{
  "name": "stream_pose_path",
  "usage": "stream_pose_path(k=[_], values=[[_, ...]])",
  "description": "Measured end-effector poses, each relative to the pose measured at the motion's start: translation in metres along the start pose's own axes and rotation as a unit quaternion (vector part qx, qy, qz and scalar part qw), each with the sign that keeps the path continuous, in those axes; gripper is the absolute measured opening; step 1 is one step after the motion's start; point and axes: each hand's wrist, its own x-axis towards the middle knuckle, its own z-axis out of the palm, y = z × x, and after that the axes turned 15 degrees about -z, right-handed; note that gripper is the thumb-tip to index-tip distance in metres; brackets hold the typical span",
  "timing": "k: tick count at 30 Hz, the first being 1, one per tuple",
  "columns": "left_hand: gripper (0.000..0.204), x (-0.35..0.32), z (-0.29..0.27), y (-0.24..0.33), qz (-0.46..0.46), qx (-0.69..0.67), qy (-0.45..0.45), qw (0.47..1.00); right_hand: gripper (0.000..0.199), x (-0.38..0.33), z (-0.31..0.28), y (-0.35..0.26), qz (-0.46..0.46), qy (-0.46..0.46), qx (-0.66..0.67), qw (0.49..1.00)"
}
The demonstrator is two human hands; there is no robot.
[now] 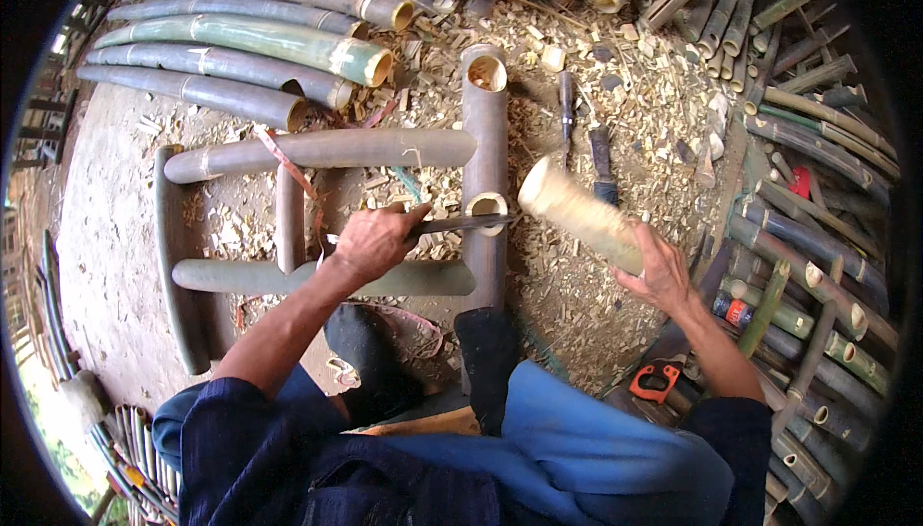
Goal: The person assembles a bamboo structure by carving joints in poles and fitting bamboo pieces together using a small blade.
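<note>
The left fingers [392, 225] are curled shut around a dark chisel [447, 225], with the index finger stretched along its top. The chisel runs out to the right of that hand and lies across the near hole of a brown bamboo post [486, 141], its tip by the hole's right rim. The right fingers [652, 249] are spread only as wide as the narrow end of a pale mallet [577, 213], which they grip, the thumb on its near side. The mallet slants up and left from them, its blurred thick end to the right of the post, apart from the chisel; how high it hangs I cannot tell.

The post is part of a bamboo frame: a far rail [336, 148] and a near rail [413, 278] meet its left side, and the left forearm crosses over the near one. A second hole opens near the post's far end.

As for labels, a bottle [735, 310] among the bamboo at right has a blue and red label with pale lettering. A pink measuring tape [286, 162] drapes over the far rail; its marks are too small to read. An orange-handled saw [657, 380] lies below the right forearm. Wood chips [543, 310] cover the ground right of the post.
</note>
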Motion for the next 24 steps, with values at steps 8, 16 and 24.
stream_pose_path(k=[8, 16, 24], values=[[0.045, 0.012, -0.030, 0.010, -0.029, -0.238, 0.013, 0.971, 0.082, -0.039, 0.065, 0.041, 0.402, 0.248, 0.199, 0.859], [0.062, 0.037, -0.034, 0.019, -0.027, -0.002, -0.029, 0.999, 0.066, -0.052, 0.065, -0.011, 0.301, 0.254, 0.306, 0.867], [0.068, 0.047, -0.024, 0.016, -0.048, -0.003, -0.055, 0.997, 0.086, 0.001, 0.017, -0.067, 0.197, -0.070, 0.234, 0.949]])
